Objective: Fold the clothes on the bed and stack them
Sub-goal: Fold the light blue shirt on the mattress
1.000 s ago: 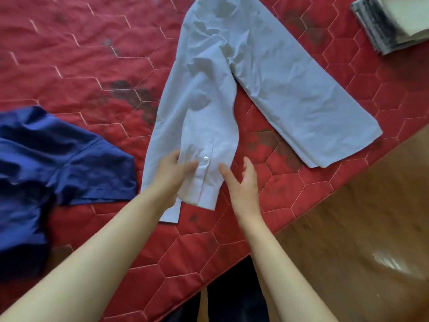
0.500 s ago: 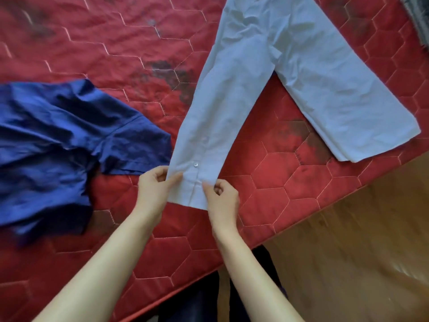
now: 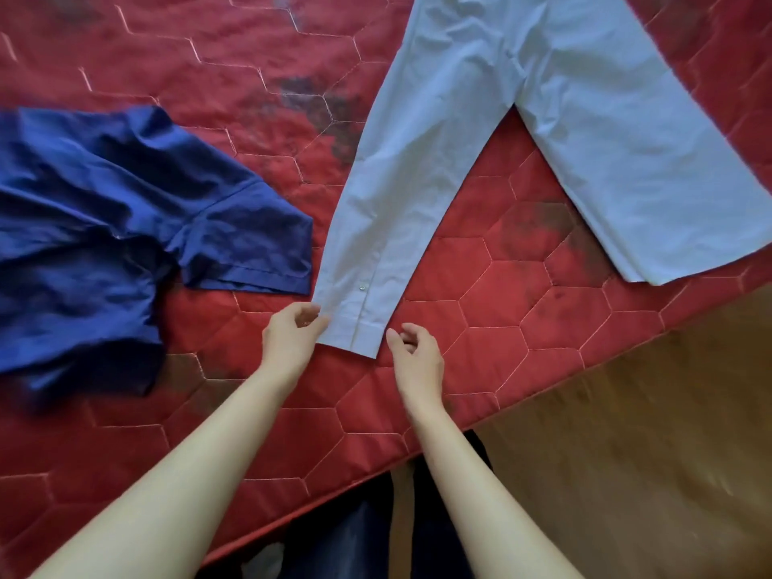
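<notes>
A light blue long-sleeved shirt (image 3: pixel 564 119) lies flat on the red quilted bed (image 3: pixel 209 56). One sleeve (image 3: pixel 376 227) stretches straight toward me, its buttoned cuff near the bed's front edge. My left hand (image 3: pixel 290 334) is at the cuff's left corner, its loosely curled fingertips touching the edge. My right hand (image 3: pixel 415 353) hovers just right of the cuff, fingers loosely curled, holding nothing. A crumpled dark blue short-sleeved shirt (image 3: pixel 104 227) lies on the left of the bed.
The bed's front edge (image 3: pixel 543 394) runs diagonally from lower left to upper right. Brown wooden floor (image 3: pixel 647 453) lies beyond it on the right. My dark trouser legs (image 3: pixel 363 532) show at the bottom.
The sleeve was pulled out straight and now lies flat. Both hands have loosened from the cuff, and the right hand has drawn slightly away. The view has shifted so the folded stack at top right is gone.
</notes>
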Demonstrator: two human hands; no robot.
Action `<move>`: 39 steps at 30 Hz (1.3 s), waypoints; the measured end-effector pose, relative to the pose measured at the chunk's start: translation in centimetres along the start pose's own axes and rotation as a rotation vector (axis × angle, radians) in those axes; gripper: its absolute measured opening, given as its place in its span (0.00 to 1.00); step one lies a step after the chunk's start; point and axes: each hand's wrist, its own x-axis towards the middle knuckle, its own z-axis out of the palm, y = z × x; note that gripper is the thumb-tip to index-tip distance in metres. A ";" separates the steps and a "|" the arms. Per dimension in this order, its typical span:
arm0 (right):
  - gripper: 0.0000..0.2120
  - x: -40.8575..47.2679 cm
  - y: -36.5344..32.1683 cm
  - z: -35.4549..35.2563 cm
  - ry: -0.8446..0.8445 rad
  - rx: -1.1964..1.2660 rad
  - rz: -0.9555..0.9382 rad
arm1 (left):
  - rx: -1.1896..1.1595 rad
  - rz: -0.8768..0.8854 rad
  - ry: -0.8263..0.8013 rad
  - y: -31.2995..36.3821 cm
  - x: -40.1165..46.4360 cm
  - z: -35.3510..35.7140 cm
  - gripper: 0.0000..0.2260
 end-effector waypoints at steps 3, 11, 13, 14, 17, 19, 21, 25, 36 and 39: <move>0.15 1.9 -0.6 0.2 0.006 0.023 -0.045 | 0.047 0.067 -0.018 0.5 1.3 0.7 0.11; 0.16 8.1 -5.7 -0.5 0.127 -0.114 -0.207 | 0.036 0.167 -0.020 7.7 7.4 3.9 0.12; 0.19 10.3 -7.2 -1.4 0.142 -0.142 -0.238 | -0.003 0.161 -0.027 9.7 9.4 4.8 0.17; 0.21 11.6 -8.0 -1.9 0.155 -0.159 -0.251 | -0.024 0.153 -0.030 10.8 10.4 5.2 0.18; 0.23 15.2 -10.5 -3.6 0.226 -0.221 -0.295 | -0.082 0.147 -0.028 14.0 12.6 6.0 0.14; 0.24 17.7 -12.4 -4.6 0.270 -0.247 -0.306 | -0.128 0.119 -0.027 16.2 14.2 6.5 0.14; 0.23 20.2 -14.0 -5.6 0.306 -0.280 -0.302 | -0.172 0.064 -0.043 18.7 15.7 7.1 0.13; 0.22 24.3 -16.5 -6.7 0.332 -0.277 -0.259 | -0.249 -0.091 -0.097 23.3 18.6 8.6 0.17; 0.10 26.0 -16.7 -8.7 0.399 -0.276 -0.492 | -0.018 0.179 0.244 23.5 20.8 9.8 0.06; 0.08 27.9 -18.9 -10.5 0.463 -0.341 -0.768 | -0.069 0.199 0.162 25.5 22.4 11.0 0.09</move>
